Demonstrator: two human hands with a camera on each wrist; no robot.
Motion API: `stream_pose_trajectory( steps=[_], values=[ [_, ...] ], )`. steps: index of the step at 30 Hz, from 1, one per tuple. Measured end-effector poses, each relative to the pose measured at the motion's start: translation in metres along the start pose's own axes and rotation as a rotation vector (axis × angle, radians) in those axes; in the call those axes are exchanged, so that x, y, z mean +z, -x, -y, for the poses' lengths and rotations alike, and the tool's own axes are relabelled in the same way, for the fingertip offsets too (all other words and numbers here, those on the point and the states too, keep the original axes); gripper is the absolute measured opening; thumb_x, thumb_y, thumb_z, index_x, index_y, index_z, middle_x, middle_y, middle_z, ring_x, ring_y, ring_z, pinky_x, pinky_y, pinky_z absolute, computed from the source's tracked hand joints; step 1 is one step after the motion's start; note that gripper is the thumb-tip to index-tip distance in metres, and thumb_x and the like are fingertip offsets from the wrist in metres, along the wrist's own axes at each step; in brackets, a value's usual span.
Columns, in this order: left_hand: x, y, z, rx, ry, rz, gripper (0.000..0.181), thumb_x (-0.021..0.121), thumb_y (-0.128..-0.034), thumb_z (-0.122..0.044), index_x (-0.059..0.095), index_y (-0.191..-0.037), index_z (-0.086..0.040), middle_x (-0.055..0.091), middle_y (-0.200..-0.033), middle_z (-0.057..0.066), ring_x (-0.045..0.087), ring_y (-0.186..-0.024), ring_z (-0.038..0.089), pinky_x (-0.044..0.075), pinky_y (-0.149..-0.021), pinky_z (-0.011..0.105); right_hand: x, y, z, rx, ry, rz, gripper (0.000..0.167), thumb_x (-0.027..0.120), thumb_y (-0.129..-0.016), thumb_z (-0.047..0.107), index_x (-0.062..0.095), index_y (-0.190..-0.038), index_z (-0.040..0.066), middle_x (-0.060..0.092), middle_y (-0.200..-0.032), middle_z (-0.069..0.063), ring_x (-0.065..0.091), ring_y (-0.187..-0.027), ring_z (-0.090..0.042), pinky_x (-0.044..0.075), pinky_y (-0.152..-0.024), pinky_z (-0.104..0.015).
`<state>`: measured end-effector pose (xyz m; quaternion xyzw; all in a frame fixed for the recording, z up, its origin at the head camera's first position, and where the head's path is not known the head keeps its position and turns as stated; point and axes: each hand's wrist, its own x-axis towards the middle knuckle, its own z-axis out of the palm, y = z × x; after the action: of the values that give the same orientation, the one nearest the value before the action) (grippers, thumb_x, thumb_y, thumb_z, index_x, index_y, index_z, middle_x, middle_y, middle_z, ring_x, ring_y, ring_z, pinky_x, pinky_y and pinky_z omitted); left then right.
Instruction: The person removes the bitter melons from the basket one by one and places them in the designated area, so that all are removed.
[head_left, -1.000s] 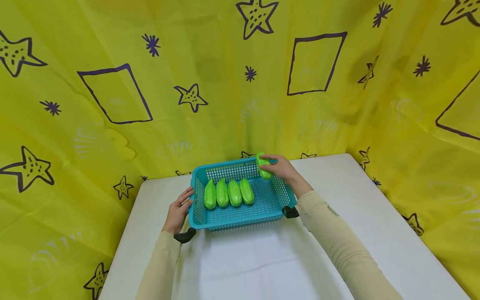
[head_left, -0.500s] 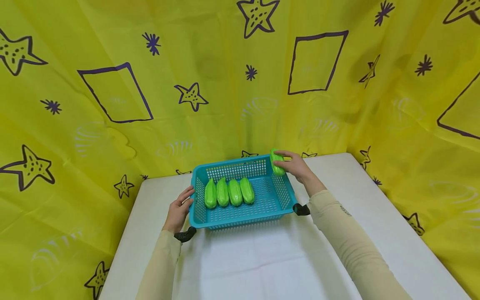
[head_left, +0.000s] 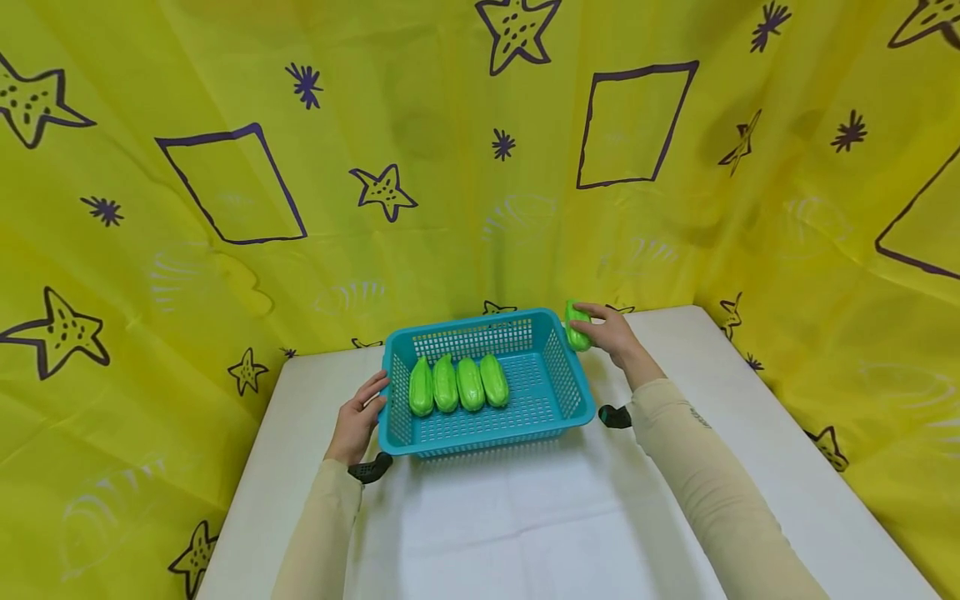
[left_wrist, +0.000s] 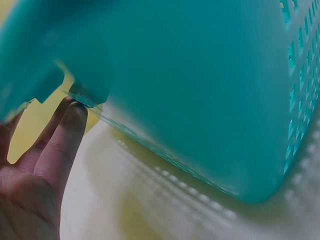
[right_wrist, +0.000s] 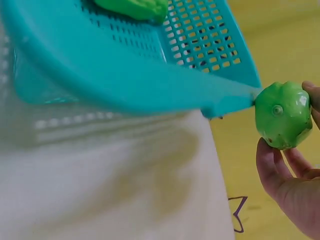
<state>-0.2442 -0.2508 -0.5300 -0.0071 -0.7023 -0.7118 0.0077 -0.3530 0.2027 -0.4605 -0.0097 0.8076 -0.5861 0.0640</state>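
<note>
A blue-green plastic basket (head_left: 480, 437) stands on the white table, and several glossy green gourds (head_left: 470, 386) lie side by side in its left half. My left hand (head_left: 356, 425) is at the basket's left side; in the left wrist view its fingers (left_wrist: 62, 145) are fairly straight and touch the outside, by the rim. My right hand (head_left: 611, 335) holds one more green gourd (head_left: 577, 325) between thumb and fingers, just outside the basket's back right corner. In the right wrist view this gourd (right_wrist: 282, 117) shows its ribbed end, very close to the rim (right_wrist: 220, 97).
The white table (head_left: 510, 533) extends in front of the basket and to both sides. A yellow curtain (head_left: 450, 267) with drawn stars and frames hangs behind and at the sides. Black devices (head_left: 615, 417) sit at both wrists.
My right hand has carried the gourd rightward, from above the basket's inside, over its right rim, to outside. The left hand, the basket and the gourds in it stay put.
</note>
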Motion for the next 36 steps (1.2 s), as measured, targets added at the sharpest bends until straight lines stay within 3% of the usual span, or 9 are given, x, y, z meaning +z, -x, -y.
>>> stream_pose_trajectory(
  steps=[7,13,16,26,32,36],
  values=[
    [0.002,0.0,0.0,0.005,0.012,-0.001,0.041,0.052,-0.1013,-0.01,0.049,-0.141,0.002,0.035,-0.155,0.001,0.029,-0.143,0.02,0.049,-0.093,0.019,-0.01,0.0,-0.009,0.004,0.037,-0.012,0.055,0.063,-0.097,0.021,0.045,-0.146,0.006,0.032,-0.15,-0.025,0.049,-0.118,-0.038,0.053,-0.087,-0.035],
    [0.002,0.0,-0.001,-0.003,0.008,-0.002,0.041,0.053,-0.1012,-0.01,0.049,-0.141,0.003,0.036,-0.155,0.0,0.03,-0.143,0.02,0.049,-0.093,0.019,-0.015,0.003,-0.017,0.03,0.081,0.001,0.053,0.063,-0.097,0.02,0.046,-0.145,0.005,0.024,-0.155,-0.025,0.049,-0.116,-0.037,0.052,-0.082,-0.03],
    [0.002,0.0,-0.002,0.002,0.009,0.001,0.041,0.053,-0.1012,-0.01,0.05,-0.14,0.003,0.036,-0.154,0.0,0.031,-0.142,0.019,0.049,-0.093,0.019,-0.016,0.004,-0.021,0.031,0.108,0.0,0.053,0.063,-0.097,0.021,0.047,-0.145,0.005,0.027,-0.154,-0.026,0.049,-0.116,-0.036,0.052,-0.083,-0.029],
    [0.002,-0.001,-0.003,0.012,0.02,0.006,0.041,0.052,-0.1012,-0.009,0.049,-0.14,0.004,0.036,-0.155,0.002,0.03,-0.143,0.02,0.048,-0.094,0.018,-0.023,0.004,-0.03,0.028,0.185,0.049,0.051,0.062,-0.097,0.021,0.048,-0.144,0.006,0.026,-0.154,-0.026,0.039,-0.131,-0.043,0.045,-0.1,-0.049],
    [0.001,-0.001,-0.001,0.005,0.008,0.0,0.042,0.053,-0.1011,-0.01,0.049,-0.141,0.004,0.035,-0.155,0.002,0.03,-0.143,0.021,0.048,-0.093,0.018,-0.024,0.006,-0.039,0.056,0.234,0.07,0.052,0.061,-0.098,0.022,0.046,-0.145,0.006,0.028,-0.152,-0.028,0.043,-0.124,-0.042,0.045,-0.098,-0.048],
    [0.001,-0.001,0.0,0.001,0.01,-0.004,0.042,0.052,-0.101,-0.01,0.049,-0.14,0.003,0.036,-0.155,0.001,0.031,-0.142,0.02,0.048,-0.093,0.018,-0.025,0.008,-0.047,0.076,0.249,0.074,0.051,0.061,-0.098,0.021,0.047,-0.145,0.007,0.027,-0.154,-0.026,0.037,-0.128,-0.042,0.041,-0.103,-0.051]
  ],
)
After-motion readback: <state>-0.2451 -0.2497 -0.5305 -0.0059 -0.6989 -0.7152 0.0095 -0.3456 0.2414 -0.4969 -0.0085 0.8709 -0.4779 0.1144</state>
